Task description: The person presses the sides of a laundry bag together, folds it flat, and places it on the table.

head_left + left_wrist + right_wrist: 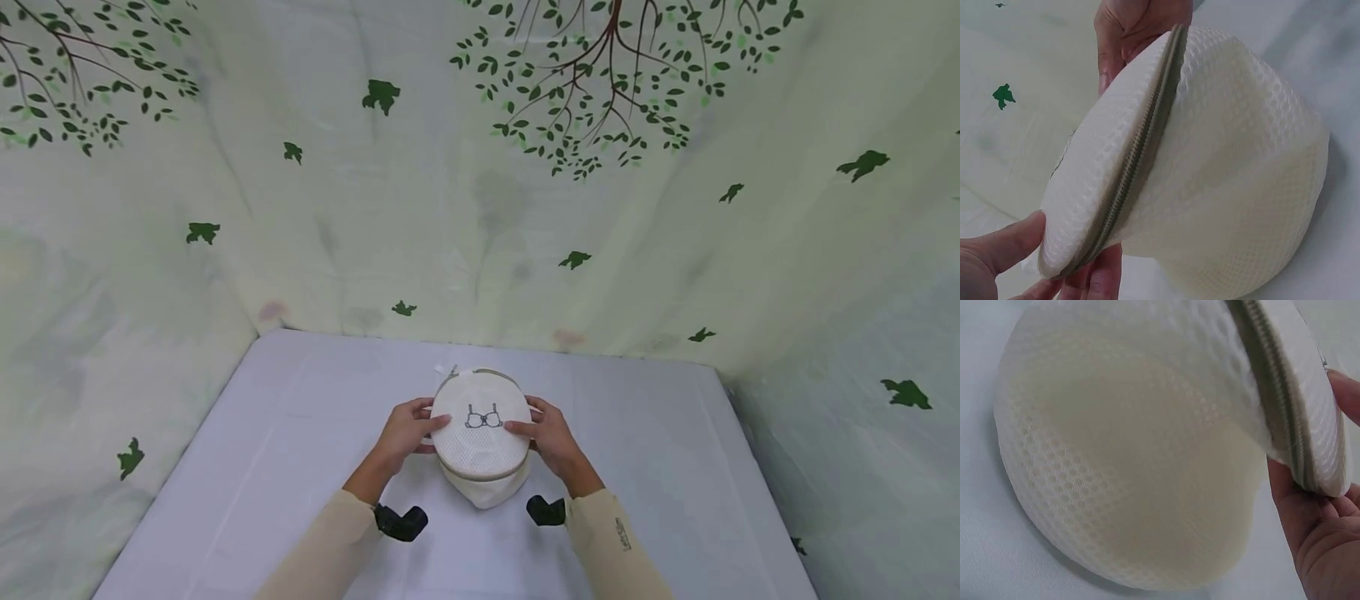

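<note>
A round white mesh laundry bag (480,454) with a bra drawn on its lid stands tilted on the table, between both hands. My left hand (407,429) grips the lid's left edge, thumb on top and fingers beneath. On the opposite edge my right hand (551,433) pinches the lid the same way, its thumb beside the drawing. A greenish-brown zipper (1141,150) runs round the rim in the left wrist view. In the right wrist view the mesh body (1129,462) sags below the rim onto the table; I cannot see anything inside it.
The table has a pale cover (315,392). Hanging sheets with printed leaves and branches (480,208) enclose it at the back and sides. A black wrist camera (401,523) sits on the left wrist, and another black camera (546,511) on the right.
</note>
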{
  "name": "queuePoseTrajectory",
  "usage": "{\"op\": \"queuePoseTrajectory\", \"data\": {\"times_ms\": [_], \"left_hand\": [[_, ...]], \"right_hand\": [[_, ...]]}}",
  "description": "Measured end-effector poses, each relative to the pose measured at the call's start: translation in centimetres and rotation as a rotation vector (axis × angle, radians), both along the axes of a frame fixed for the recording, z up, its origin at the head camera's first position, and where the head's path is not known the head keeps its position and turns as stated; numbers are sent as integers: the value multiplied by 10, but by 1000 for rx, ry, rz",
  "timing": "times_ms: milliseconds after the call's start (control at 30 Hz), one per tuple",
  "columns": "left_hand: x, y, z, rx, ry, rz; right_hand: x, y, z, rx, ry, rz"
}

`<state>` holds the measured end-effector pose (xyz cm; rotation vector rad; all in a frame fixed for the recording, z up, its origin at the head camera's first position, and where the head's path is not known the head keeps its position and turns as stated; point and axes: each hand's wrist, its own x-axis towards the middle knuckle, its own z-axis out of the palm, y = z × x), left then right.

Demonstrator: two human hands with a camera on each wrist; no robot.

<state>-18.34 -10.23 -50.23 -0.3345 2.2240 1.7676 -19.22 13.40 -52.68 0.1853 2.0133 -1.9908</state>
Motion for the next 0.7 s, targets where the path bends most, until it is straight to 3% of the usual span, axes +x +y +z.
{"op": "queuePoseTrajectory", "data": {"times_ms": [433,700], "left_hand": [[2,6,-3,65,-53,41],[7,11,-5,63,-11,31]], "right_hand": [[2,-4,6,-88,-88,-28],[4,-6,2,-128,-105,-29]]}}
